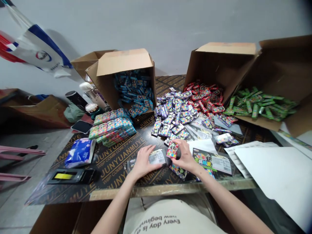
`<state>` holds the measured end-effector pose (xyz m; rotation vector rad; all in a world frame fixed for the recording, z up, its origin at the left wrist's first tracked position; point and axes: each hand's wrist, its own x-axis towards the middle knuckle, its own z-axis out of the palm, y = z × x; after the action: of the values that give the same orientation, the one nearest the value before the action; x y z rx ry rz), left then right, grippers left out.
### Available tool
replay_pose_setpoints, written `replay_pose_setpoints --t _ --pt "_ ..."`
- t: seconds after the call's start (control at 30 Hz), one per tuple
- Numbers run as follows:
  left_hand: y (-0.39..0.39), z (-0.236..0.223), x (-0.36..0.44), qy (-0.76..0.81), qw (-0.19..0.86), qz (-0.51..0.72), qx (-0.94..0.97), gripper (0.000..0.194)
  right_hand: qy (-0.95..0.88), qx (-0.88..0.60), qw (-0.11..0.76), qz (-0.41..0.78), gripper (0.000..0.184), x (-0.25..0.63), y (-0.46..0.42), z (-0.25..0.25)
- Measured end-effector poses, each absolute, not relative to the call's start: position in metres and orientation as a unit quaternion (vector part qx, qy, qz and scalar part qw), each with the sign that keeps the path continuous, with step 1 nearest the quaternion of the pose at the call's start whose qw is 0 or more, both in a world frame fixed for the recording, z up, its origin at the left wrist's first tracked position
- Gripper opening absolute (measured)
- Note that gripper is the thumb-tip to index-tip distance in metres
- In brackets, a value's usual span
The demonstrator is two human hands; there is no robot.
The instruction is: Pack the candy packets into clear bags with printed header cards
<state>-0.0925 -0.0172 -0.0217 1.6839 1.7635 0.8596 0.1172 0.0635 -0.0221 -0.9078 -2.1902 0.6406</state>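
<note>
My right hand [184, 156] pinches a small red candy packet [172, 150] with a colourful print, upright between thumb and fingers. My left hand [143, 163] spans a flat printed bag [157, 157] on the table, its fingers at the far edge and its thumb at the near edge. Part of that bag is hidden under the hand. Close to the right wrist lies a dark packet [179, 171]. Just beyond both hands spreads a heap of purple-and-white candy packets [174, 110]. Another printed flat bag [212, 161] lies right of my right forearm.
Cardboard boxes hold blue packets [134, 87], red packets [206, 97] and green packets [263, 104]. At left are stacked filled packs [112, 126], a phone [82, 126], a blue tissue pack [80, 152] and a black tape dispenser [70, 176]. White sheets [280, 169] cover the right side.
</note>
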Motion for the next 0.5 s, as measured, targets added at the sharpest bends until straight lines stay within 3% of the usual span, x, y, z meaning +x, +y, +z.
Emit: replay_pose_setpoints --t 0.1,0.2,0.37,0.5 --pt "-0.023 -0.036 -0.111 0.648 0.194 0.189 0.712 0.098 -0.868 -0.341 0.277 0.232 0.073 0.123 0.068 -0.034" --pt "-0.028 -0.041 -0.117 0.646 0.179 0.178 0.721 0.098 -0.881 -0.311 0.231 0.273 0.082 0.124 0.066 -0.04" --pt "-0.03 -0.029 -0.119 0.598 0.203 0.212 0.746 0.094 -0.869 -0.204 0.231 0.387 0.09 0.119 0.066 -0.033" --pt "-0.026 -0.023 -0.121 0.624 0.175 0.248 0.72 0.088 -0.856 -0.265 0.297 0.33 0.1 0.113 0.063 -0.024"
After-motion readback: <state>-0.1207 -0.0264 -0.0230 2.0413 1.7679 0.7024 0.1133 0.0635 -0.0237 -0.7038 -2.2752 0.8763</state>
